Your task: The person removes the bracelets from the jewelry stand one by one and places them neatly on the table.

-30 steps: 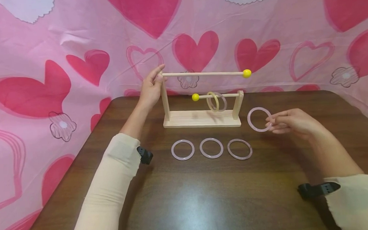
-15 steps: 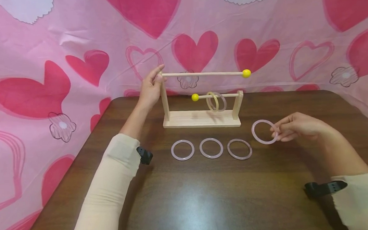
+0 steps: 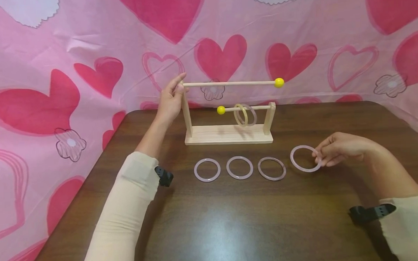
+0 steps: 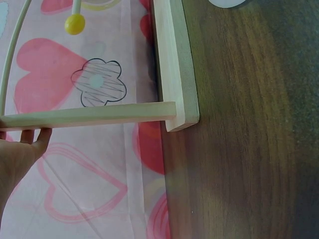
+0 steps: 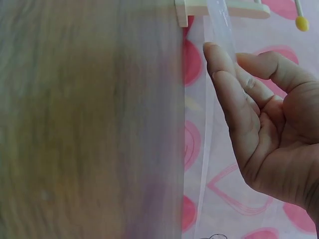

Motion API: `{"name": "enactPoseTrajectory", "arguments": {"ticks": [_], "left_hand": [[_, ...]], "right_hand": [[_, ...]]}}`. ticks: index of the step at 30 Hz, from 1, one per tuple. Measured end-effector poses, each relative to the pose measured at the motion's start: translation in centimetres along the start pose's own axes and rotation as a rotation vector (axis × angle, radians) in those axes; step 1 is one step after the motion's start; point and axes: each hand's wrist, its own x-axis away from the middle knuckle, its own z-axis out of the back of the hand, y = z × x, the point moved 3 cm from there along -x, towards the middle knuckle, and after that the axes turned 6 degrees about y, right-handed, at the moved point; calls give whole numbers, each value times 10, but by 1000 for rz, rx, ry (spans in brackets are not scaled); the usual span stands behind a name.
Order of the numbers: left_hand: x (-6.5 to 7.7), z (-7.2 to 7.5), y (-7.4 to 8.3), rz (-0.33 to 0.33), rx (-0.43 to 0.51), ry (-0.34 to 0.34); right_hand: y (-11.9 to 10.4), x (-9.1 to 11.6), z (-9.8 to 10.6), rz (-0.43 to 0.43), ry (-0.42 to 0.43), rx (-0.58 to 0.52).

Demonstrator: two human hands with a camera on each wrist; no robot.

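My left hand (image 3: 170,101) holds the top of the tall left post of a wooden ring rack (image 3: 226,134). In the left wrist view its fingers (image 4: 44,137) lie against that post. Between thumb and fingertips, my right hand (image 3: 343,150) pinches a pale purple ring (image 3: 292,158) by its right edge, right of the rack's front. The right wrist view shows the ring edge-on at the fingertips. On the rack's lower rod hang a yellow ring (image 3: 246,117) and a purple ring (image 3: 255,116). Its upper rod (image 3: 228,83) carries no rings.
Three purple rings lie in a row before the rack: a left ring (image 3: 207,180), a middle ring (image 3: 240,178) and a right ring (image 3: 272,179). Yellow balls cap the upper rod's right end and the lower rod's left end. A pink heart-print cloth hangs behind the brown table (image 3: 213,223).
My right hand has brought its purple ring down toward the table and slightly right, level with the row of rings. The left hand stays on the post.
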Motion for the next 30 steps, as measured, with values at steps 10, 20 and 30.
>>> {"name": "enactPoseTrajectory", "arguments": {"ticks": [10,20,30], "left_hand": [[0,0,0,-1,-10,5],[-1,-1,0,-1,-8,6],[0,0,0,-6,-1,1]], "right_hand": [[8,-1,0,-61,-33,58],[8,-1,-2,-81,-39,84],[12,-2,-1,-104,-8,62]]}}
